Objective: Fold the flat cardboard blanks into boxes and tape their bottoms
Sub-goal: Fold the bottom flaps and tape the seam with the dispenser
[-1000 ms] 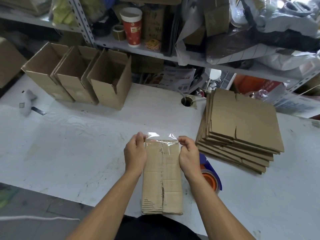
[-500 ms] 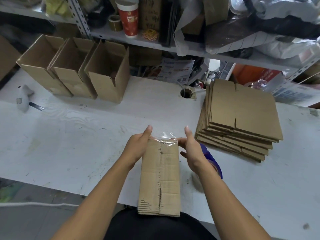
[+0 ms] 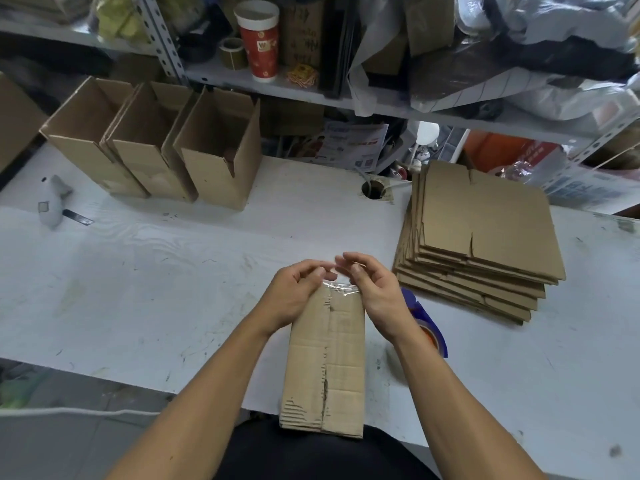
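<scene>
A folded cardboard box (image 3: 329, 358) lies lengthwise on the white table (image 3: 173, 271), its near end over the table's front edge. A strip of clear tape (image 3: 341, 287) shines across its far end. My left hand (image 3: 294, 296) and my right hand (image 3: 375, 292) flank that end, fingers curled over it, and their fingertips almost meet above the tape. A blue tape dispenser (image 3: 429, 327) with an orange core lies just right of my right wrist. A stack of flat cardboard blanks (image 3: 485, 230) sits to the right.
Three open folded boxes (image 3: 152, 147) stand in a row at the back left. A grey tool (image 3: 52, 202) lies at the far left. A cable hole (image 3: 373, 189) is in the table's back. Cluttered shelves with a red cup (image 3: 258, 39) rise behind.
My hands have left the sides of the box's far end and curled inward over it until their fingertips nearly meet. The loose tape flap now lies down on the cardboard.
</scene>
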